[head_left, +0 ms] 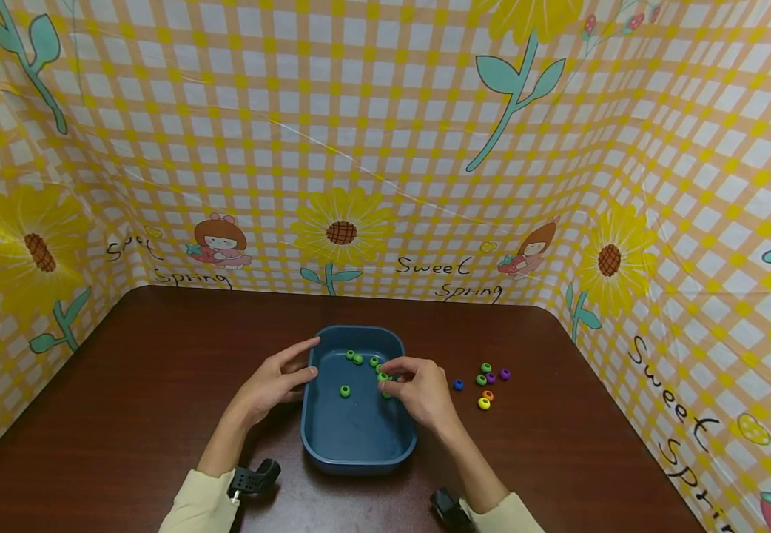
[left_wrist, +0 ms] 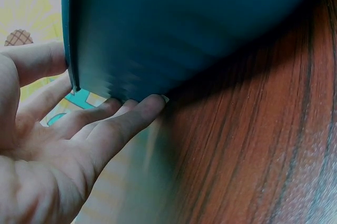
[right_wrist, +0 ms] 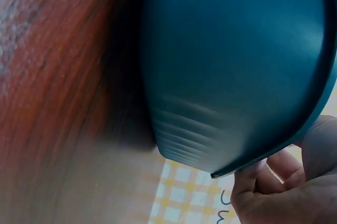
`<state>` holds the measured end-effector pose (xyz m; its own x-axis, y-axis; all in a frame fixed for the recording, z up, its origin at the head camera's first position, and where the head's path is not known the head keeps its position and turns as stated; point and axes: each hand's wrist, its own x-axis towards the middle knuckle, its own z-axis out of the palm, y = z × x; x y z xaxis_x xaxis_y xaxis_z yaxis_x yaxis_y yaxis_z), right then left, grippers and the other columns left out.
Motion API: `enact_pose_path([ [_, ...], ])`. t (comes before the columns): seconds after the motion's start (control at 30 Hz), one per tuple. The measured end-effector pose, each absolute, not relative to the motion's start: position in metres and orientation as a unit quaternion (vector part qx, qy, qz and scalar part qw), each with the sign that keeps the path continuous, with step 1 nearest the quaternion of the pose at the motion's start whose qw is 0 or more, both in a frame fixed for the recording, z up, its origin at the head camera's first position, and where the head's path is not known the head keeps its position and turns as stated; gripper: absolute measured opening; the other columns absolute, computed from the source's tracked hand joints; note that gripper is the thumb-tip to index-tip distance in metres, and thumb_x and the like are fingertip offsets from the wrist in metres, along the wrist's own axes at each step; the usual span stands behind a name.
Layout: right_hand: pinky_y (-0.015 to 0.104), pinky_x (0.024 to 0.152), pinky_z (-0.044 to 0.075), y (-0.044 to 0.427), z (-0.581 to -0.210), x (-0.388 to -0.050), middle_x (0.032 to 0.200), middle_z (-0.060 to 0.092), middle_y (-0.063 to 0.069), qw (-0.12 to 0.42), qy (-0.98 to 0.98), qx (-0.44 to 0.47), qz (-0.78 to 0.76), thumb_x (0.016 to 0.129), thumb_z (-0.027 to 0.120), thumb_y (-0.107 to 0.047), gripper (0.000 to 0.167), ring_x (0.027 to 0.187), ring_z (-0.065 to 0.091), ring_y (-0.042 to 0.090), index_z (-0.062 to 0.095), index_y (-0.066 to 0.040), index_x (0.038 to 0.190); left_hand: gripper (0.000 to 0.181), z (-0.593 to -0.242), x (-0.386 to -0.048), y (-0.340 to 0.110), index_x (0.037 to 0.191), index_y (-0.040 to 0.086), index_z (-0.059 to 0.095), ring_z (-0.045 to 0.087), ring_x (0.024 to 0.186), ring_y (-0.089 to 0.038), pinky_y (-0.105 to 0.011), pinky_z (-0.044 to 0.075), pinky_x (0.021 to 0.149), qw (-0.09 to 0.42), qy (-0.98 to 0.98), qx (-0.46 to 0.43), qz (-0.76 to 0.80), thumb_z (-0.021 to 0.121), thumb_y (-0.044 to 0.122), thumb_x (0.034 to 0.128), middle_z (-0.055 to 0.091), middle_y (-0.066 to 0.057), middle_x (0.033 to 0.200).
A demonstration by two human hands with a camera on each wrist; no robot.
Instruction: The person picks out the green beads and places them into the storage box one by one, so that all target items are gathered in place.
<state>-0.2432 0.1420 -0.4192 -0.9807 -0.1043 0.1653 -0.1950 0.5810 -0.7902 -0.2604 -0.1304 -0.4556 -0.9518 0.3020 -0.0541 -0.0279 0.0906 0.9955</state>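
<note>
A blue-grey rectangular tray (head_left: 359,465) stands on the table, with several green beads (head_left: 345,391) inside, mostly towards its far half. My left hand (head_left: 271,383) rests against the tray's left side, its fingers extended; in the left wrist view the fingertips (left_wrist: 152,105) touch the outer wall. Over the right rim reaches my right hand (head_left: 422,389), thumb and forefinger pinching a green bead (head_left: 382,377) above the tray floor. Other green beads lie close beside those fingertips and are partly hidden. The right wrist view shows the tray's outer wall (right_wrist: 226,66), but the pinched bead is hidden there.
Right of the tray lie loose beads: a blue bead (head_left: 458,385), green beads (head_left: 486,367), purple beads (head_left: 505,374), an orange bead (head_left: 488,395) and a yellow bead (head_left: 484,404). A checked flowered cloth (head_left: 372,148) encloses the dark wooden table (head_left: 179,355) at the back and sides.
</note>
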Motion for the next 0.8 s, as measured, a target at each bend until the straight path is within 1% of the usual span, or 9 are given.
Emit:
enact_pose_path([
  [0.17, 0.028, 0.063, 0.051, 0.1409, -0.4205, -0.2439, 0.086, 0.073, 0.0, 0.048, -0.893, 0.087, 0.439, 0.083, 0.083, -0.009, 0.015, 0.077, 0.059, 0.013, 0.081, -0.011, 0.098, 0.06, -0.4558, -0.2603, -0.1302, 0.157, 0.022, 0.039, 0.06, 0.128, -0.041, -0.055, 0.054, 0.099, 0.122, 0.729, 0.095, 0.667, 0.061, 0.016, 0.1022, 0.045, -0.025, 0.154],
  [0.3, 0.028, 0.064, 0.051, 0.141, -0.4209, -0.2443, 0.086, 0.073, -0.001, 0.048, -0.894, 0.088, 0.437, 0.083, 0.083, -0.01, 0.015, 0.078, 0.06, 0.013, 0.081, -0.011, 0.098, 0.06, -0.4564, -0.2603, -0.1303, 0.157, 0.022, 0.039, 0.061, 0.127, -0.04, -0.055, 0.054, 0.099, 0.121, 0.729, 0.094, 0.667, 0.062, 0.016, 0.1018, 0.045, -0.025, 0.154],
  [0.53, 0.029, 0.064, 0.051, 0.142, -0.4223, -0.2449, 0.087, 0.075, -0.002, 0.047, -0.896, 0.093, 0.432, 0.084, 0.083, -0.012, 0.014, 0.078, 0.06, 0.012, 0.081, -0.012, 0.098, 0.06, -0.4567, -0.2609, -0.1303, 0.157, 0.022, 0.039, 0.06, 0.128, -0.04, -0.055, 0.053, 0.099, 0.122, 0.727, 0.094, 0.668, 0.062, 0.016, 0.1018, 0.045, -0.025, 0.155],
  [0.8, 0.029, 0.062, 0.05, 0.1418, -0.4211, -0.2442, 0.087, 0.075, -0.002, 0.045, -0.898, 0.091, 0.428, 0.084, 0.083, -0.011, 0.015, 0.077, 0.059, 0.013, 0.081, -0.012, 0.098, 0.06, -0.4565, -0.2611, -0.1306, 0.157, 0.022, 0.039, 0.059, 0.129, -0.041, -0.055, 0.054, 0.099, 0.124, 0.728, 0.097, 0.667, 0.062, 0.016, 0.1019, 0.045, -0.026, 0.154],
])
